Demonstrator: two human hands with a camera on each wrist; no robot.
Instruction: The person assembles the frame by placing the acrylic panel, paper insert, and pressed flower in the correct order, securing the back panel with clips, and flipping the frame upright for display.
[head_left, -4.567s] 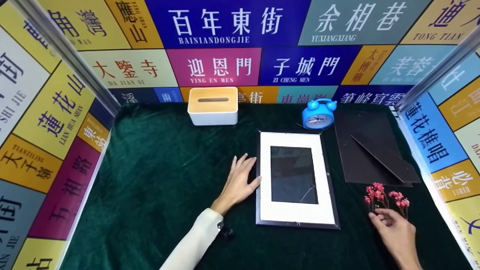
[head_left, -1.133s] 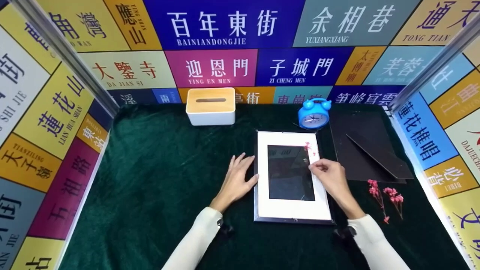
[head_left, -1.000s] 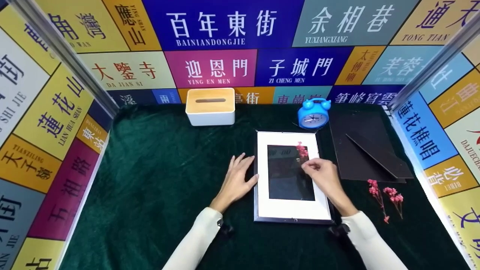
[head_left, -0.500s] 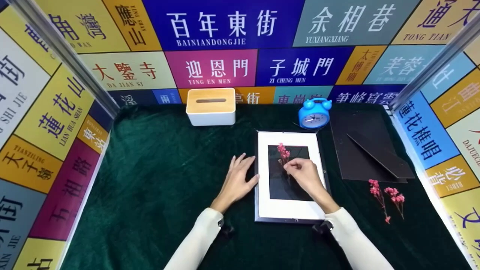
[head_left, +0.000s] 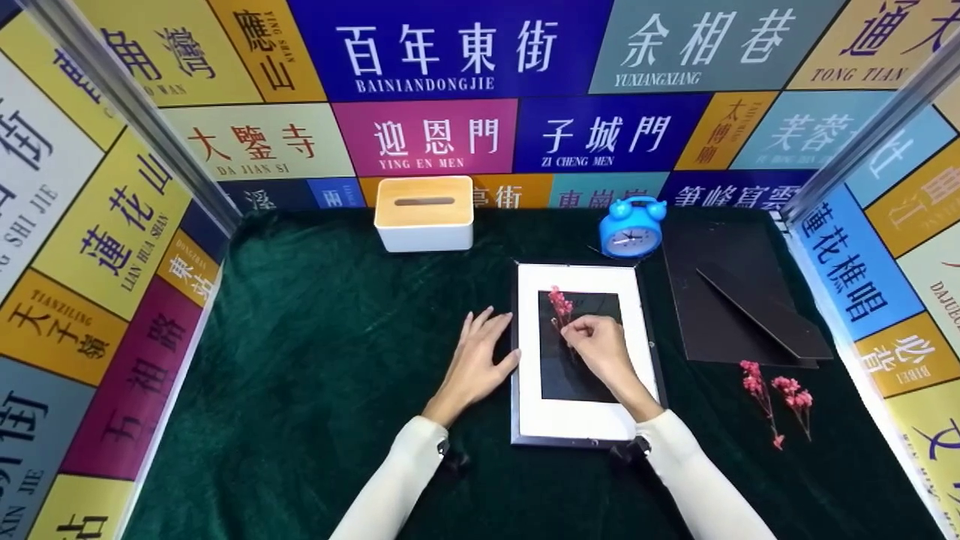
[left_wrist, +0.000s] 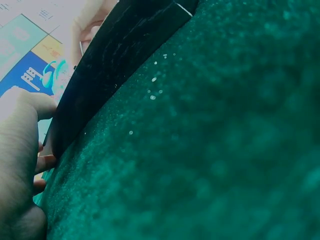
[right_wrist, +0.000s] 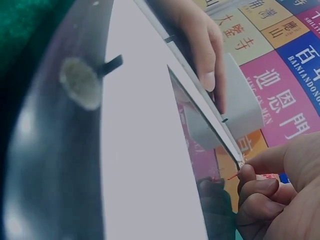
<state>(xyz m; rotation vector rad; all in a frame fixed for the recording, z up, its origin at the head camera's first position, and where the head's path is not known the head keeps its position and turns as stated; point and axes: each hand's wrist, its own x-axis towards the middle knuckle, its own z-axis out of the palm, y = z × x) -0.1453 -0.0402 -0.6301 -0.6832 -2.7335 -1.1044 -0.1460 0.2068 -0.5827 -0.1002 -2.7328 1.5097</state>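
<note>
A picture frame (head_left: 592, 421) with a dark rim and white mat lies face-down or face-up flat on the cloth, its dark glassy window in the middle. My right hand (head_left: 604, 352) is over that window, pinching a sprig of small pink flowers (head_left: 559, 301) by its stem between thumb and forefinger. In the right wrist view the stem shows at the fingertips, above a reflection in the glass. My left hand (head_left: 474, 364) rests beside the frame with fingers extended, its thumb at the left rim. The left wrist view shows thumb and fingers along the rim's dark side (left_wrist: 95, 75).
Two more pink flower sprigs (head_left: 795, 397) lie on the green cloth (head_left: 322, 360) at right. Behind them is a black backing board (head_left: 720, 315) with a stand leg. A blue alarm clock (head_left: 631, 232) and a tissue box (head_left: 425, 225) stand at the back.
My right hand took a flower sprig from the right side, carried it leftward over the frame, and has drifted slightly further left since half a second ago. My left hand has stayed put.
</note>
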